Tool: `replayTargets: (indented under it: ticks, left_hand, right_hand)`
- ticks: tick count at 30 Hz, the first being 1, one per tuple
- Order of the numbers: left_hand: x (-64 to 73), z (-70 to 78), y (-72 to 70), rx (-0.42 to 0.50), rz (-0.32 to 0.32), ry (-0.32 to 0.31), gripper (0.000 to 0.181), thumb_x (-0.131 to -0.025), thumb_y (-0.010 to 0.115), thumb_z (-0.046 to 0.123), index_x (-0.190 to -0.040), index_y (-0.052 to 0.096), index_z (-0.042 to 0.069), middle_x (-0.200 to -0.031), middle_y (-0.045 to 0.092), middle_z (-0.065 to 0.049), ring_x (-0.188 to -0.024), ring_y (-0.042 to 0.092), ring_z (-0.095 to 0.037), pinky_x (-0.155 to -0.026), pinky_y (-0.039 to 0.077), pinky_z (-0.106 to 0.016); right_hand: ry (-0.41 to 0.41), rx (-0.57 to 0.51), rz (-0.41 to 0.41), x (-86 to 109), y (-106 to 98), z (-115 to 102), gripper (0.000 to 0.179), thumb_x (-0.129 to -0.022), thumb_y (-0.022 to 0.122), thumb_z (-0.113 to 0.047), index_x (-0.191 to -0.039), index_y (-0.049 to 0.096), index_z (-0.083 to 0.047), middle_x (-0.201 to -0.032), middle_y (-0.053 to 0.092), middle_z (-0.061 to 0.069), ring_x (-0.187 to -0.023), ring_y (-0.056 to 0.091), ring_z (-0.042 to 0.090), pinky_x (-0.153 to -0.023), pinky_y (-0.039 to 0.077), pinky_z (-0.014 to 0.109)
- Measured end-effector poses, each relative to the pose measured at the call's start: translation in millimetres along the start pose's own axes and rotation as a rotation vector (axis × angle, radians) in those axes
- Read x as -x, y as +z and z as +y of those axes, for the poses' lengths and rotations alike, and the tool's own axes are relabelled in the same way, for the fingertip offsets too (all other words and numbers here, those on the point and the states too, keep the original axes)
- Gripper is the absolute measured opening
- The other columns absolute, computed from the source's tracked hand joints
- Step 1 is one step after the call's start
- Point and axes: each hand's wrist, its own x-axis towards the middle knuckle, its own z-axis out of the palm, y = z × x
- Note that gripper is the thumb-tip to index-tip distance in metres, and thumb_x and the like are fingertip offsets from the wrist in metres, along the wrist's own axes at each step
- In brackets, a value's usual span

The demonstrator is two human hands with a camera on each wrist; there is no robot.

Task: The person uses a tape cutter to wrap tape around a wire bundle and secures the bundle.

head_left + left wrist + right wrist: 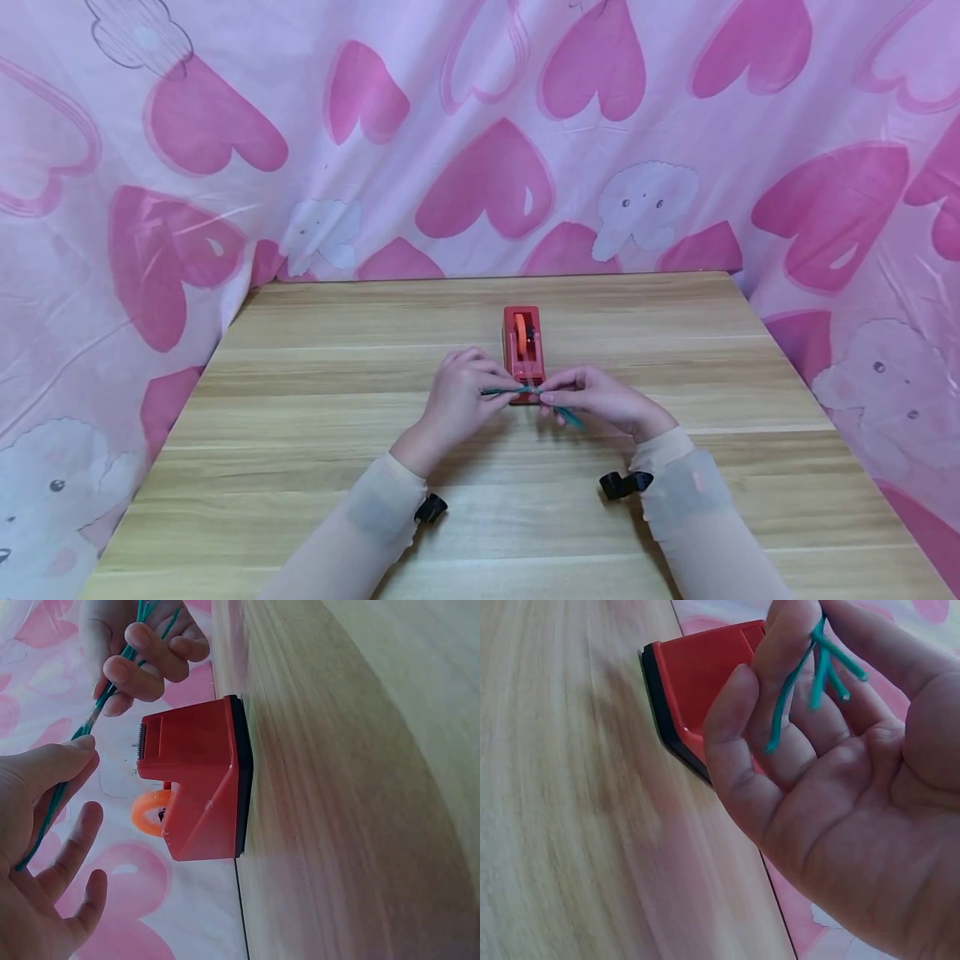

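A bundle of thin green strands [570, 417] stretches between the two hands, just over the near end of a red tape dispenser [522, 312]. My left hand [457, 400] pinches one end between thumb and forefinger; its other fingers are spread apart in the left wrist view. With thumb and fingertips my right hand [603, 402] pinches the other part, and several loose green ends [776, 712] fan out over the palm. A pale, shiny band, apparently clear tape [91, 716], lies on the bundle between the hands. What the strands are made of I cannot tell.
The dispenser's serrated cutter [141, 741] faces the hands, with an orange ring [152, 812] in its roll slot. Everything stands on a wood-grain table [337, 358]. A pink heart-patterned cloth [480, 183] hangs behind and along the sides. Both wrists wear small black devices [431, 508].
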Motion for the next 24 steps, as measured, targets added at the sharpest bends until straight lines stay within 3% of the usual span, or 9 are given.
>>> replayTargets:
  ticks: [6, 13, 24]
  left_hand:
    - [-0.7, -0.1, -0.2, 0.014, 0.002, 0.004, 0.013, -0.078, 0.080, 0.031, -0.091, 0.078, 0.033, -0.088, 0.071, 0.019, -0.093, 0.053, -0.002, -0.091, 0.039, -0.031]
    - [-1.1, 0.0, -0.1, 0.022, 0.006, 0.015, 0.014, -0.078, 0.080, 0.030, -0.092, 0.078, 0.032, -0.089, 0.072, 0.018, -0.093, 0.054, -0.002, -0.093, 0.039, -0.033]
    - [0.1, -1.3, 3.0, 0.018, -0.024, -0.014, 0.014, -0.078, 0.079, 0.031, -0.091, 0.076, 0.035, -0.093, 0.072, 0.019, -0.096, 0.054, -0.003, -0.093, 0.037, -0.036]
  right_hand:
    - [-0.013, -0.040, -0.037, -2.9, -0.4, 3.5, 0.043, -0.098, 0.054, -0.032, -0.118, 0.062, 0.005, -0.097, 0.066, 0.022, -0.085, 0.062, 0.021, -0.083, 0.049, 0.038]
    - [0.047, -0.098, -0.040, -5.2, 1.2, 3.7, 0.050, -0.098, 0.053, -0.035, -0.117, 0.058, 0.011, -0.093, 0.066, 0.015, -0.081, 0.060, 0.017, -0.080, 0.048, 0.036]
    - [0.085, -0.079, 0.063, -5.3, 4.7, 2.6, 0.044, -0.092, 0.062, -0.037, -0.113, 0.064, 0.002, -0.096, 0.067, 0.017, -0.079, 0.058, 0.018, -0.076, 0.047, 0.032]
